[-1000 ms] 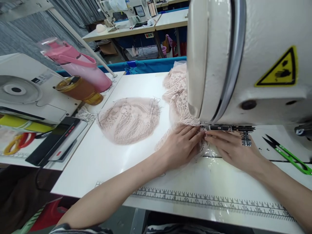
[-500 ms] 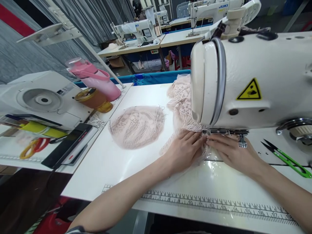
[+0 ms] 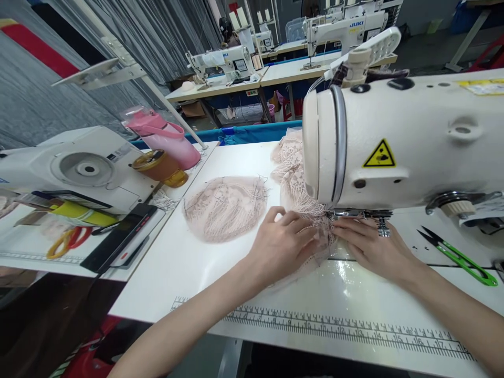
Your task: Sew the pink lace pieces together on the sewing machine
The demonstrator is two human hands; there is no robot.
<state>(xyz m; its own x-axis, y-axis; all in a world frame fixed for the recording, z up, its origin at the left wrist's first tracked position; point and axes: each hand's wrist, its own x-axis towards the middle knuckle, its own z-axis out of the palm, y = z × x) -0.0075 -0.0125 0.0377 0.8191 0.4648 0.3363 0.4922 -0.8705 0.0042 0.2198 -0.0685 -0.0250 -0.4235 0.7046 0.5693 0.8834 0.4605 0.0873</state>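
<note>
Pale pink lace fabric (image 3: pixel 294 181) lies bunched under the head of a white sewing machine (image 3: pixel 401 152) and runs to the metal presser foot (image 3: pixel 340 213). Left of the foot, my left hand (image 3: pixel 285 244) has its fingers bent and closed on the lace. My right hand (image 3: pixel 378 247) rests flat to the right of the foot, fingers stretched out with their tips at the fabric edge; part of them is hidden under the metal parts. A separate rounded lace piece (image 3: pixel 226 209) with loose dark threads lies on the white table (image 3: pixel 165 278), left of my left hand.
Green thread snips (image 3: pixel 459 257) lie right of my right hand. A printed ruler (image 3: pixel 315 325) runs along the front edge. To the left stand a pink bottle (image 3: pixel 169 139), an amber cup (image 3: pixel 161 167), scissors (image 3: pixel 69 241) and another machine (image 3: pixel 79 168).
My left hand has shifted slightly left, its fingers more bent and raised at the knuckles. My right hand stays by the presser foot. The camera view has turned slightly.
</note>
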